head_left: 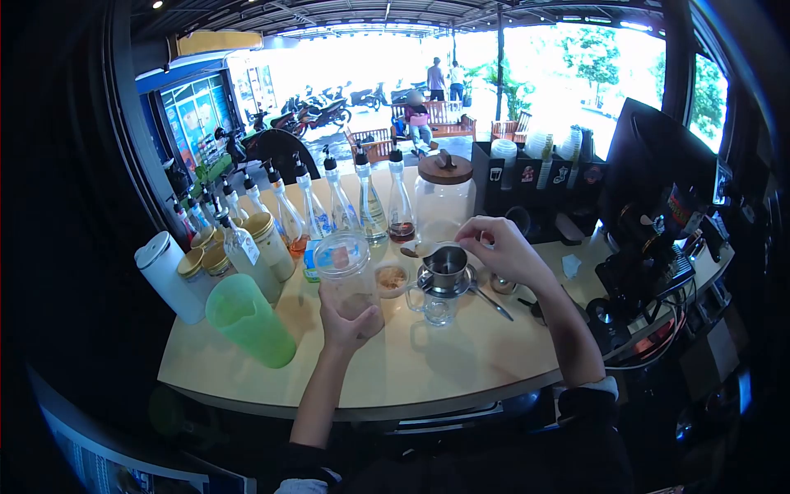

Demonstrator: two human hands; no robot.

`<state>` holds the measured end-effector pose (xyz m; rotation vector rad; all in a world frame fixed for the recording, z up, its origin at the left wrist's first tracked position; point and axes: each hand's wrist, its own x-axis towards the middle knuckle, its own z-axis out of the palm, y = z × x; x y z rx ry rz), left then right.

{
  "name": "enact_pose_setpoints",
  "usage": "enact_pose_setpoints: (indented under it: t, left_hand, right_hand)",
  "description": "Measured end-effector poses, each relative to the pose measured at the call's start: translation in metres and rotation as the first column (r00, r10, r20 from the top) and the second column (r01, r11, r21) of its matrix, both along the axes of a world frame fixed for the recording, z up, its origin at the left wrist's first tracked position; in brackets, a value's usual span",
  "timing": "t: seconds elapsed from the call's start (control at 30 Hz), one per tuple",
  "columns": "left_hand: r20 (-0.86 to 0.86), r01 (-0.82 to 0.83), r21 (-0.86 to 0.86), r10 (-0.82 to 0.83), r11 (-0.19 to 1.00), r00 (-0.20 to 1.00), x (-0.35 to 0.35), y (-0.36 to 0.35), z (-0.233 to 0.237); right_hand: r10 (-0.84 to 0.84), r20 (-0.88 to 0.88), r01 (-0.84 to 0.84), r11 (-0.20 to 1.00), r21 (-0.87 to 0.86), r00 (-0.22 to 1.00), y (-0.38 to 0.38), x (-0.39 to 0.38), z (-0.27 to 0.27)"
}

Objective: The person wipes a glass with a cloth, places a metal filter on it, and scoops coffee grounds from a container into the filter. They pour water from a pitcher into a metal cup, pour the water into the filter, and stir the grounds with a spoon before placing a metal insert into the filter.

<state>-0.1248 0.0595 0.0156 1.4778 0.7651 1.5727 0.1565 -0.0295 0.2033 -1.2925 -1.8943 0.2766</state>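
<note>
My left hand is wrapped round a clear plastic jar and holds it upright, just above or on the counter. In my right hand a small spoon is pinched by its handle, its bowl to the left carrying a little brown powder. Below the spoon and fingers, a metal drip filter sits on a glass mug. Between jar and mug lies a small round dish or lid with light brown powder. A metal utensil lies right of the mug.
A green pitcher stands at the left of the counter. Several pump bottles line the back, beside a large wooden-lidded jar. Cup holders and a dark monitor stand at right. People sit and stand outside.
</note>
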Motion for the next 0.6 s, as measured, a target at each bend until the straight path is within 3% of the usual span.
enact_pose_setpoints:
  t: [0.07, 0.13, 0.17, 0.23, 0.27, 0.33, 0.37, 0.43, 0.5, 0.6]
  left_hand:
    - [0.002, -0.006, 0.003, 0.006, 1.0, 1.0, 0.0, 0.001, 0.001]
    - [-0.121, -0.084, 0.23, 0.114, 0.969, 0.986, -0.002, -0.008, 0.016]
    - [-0.129, -0.085, 0.224, 0.116, 0.971, 0.985, -0.007, -0.008, 0.015]
    - [-0.144, -0.386, 0.578, 0.556, 0.719, 0.819, -0.015, 0.0, 0.022]
    - [-0.144, -0.388, 0.578, 0.557, 0.718, 0.818, -0.014, -0.001, 0.021]
    - [-0.035, -0.543, 0.631, 0.719, 0.555, 0.694, -0.012, -0.016, 0.026]
    - [-0.039, -0.543, 0.631, 0.721, 0.555, 0.692, -0.007, -0.022, 0.029]
    - [-0.158, -0.284, 0.777, 0.612, 0.561, 0.775, 0.014, -0.036, 0.039]
    - [-0.27, -0.133, 0.71, 0.441, 0.692, 0.856, 0.043, -0.046, 0.052]
    - [-0.271, -0.085, 0.66, 0.342, 0.747, 0.9, 0.083, -0.041, 0.061]
  right_hand:
    - [-0.054, 0.026, 0.054, 0.998, -0.031, 0.998, -0.005, 0.009, 0.003]
    - [-0.069, 0.019, 0.069, 0.997, -0.028, 0.997, -0.009, 0.019, 0.002]
    - [-0.084, 0.019, 0.084, 0.996, -0.018, 0.996, -0.01, 0.023, 0.0]
    - [-0.077, 0.026, 0.077, 0.997, 0.007, 0.997, -0.012, 0.03, -0.002]
    - [-0.092, 0.026, 0.092, 0.996, 0.008, 0.995, -0.016, 0.031, -0.002]
    - [-0.102, 0.026, 0.102, 0.995, 0.002, 0.994, -0.019, 0.035, -0.006]
    - [-0.091, 0.005, 0.091, 0.996, 0.004, 0.996, -0.017, 0.038, -0.009]
    - [-0.082, -0.016, 0.083, 0.997, 0.01, 0.996, -0.015, 0.041, -0.015]
    - [-0.091, -0.013, 0.091, 0.995, 0.041, 0.996, -0.014, 0.043, -0.02]
    - [-0.123, -0.002, 0.123, 0.991, 0.053, 0.992, -0.01, 0.047, -0.031]
